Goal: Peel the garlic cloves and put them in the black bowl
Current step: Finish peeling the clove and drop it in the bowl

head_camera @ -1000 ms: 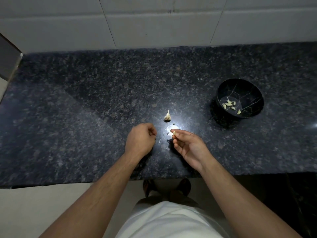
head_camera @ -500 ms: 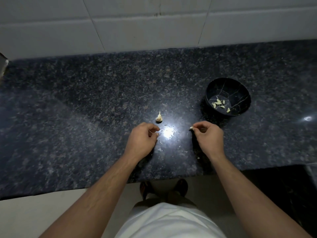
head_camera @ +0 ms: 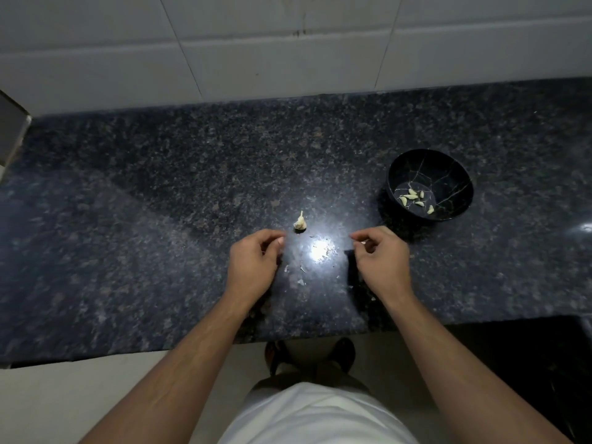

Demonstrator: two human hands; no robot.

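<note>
My right hand (head_camera: 381, 259) is palm down on the dark counter and pinches a small pale garlic clove (head_camera: 363, 242) at its fingertips. It is left of and nearer than the black bowl (head_camera: 448, 174), apart from it. Several peeled cloves (head_camera: 413, 198) lie in the bowl. The rest of the garlic bulb (head_camera: 300, 222) stands on the counter just beyond and between my hands. My left hand (head_camera: 253, 262) rests near it with its fingers curled, and I see nothing in it.
Small bits of peel (head_camera: 301, 280) lie between my hands beside a bright light glare. The granite counter (head_camera: 160, 219) runs back to a tiled wall, and its front edge is close to my body. A pale object stands at the far left edge.
My right hand turned palm down and carried the clove to the right, closer to the bowl. My left hand stayed in place with curled fingers.
</note>
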